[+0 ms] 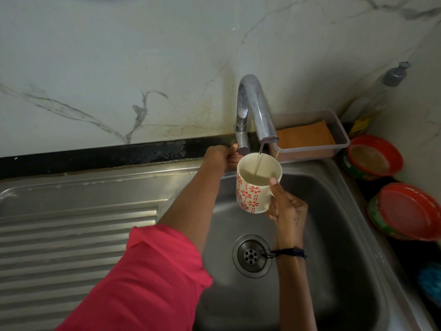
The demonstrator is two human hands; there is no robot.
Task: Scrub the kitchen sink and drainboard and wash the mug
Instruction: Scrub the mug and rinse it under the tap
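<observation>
A white mug [250, 189] with red flower prints hangs upright over the steel sink [334, 211], under the tap's spout [256, 108]. A thin stream of water runs into the mug, which is partly full. My right hand [285, 204] grips the mug by its handle, thumb on the rim. My left hand [220, 156] reaches behind the mug and grips the tap's handle at its base. The ribbed drainboard [71, 235] lies to the left. The drain [251, 255] sits below the mug.
A clear plastic tub [338, 132] holding an orange cloth stands behind the sink at the right. Two red-lidded round containers [405, 211] sit on the dark counter at the far right, a bottle [379, 99] in the corner, something blue [432, 278] near the edge.
</observation>
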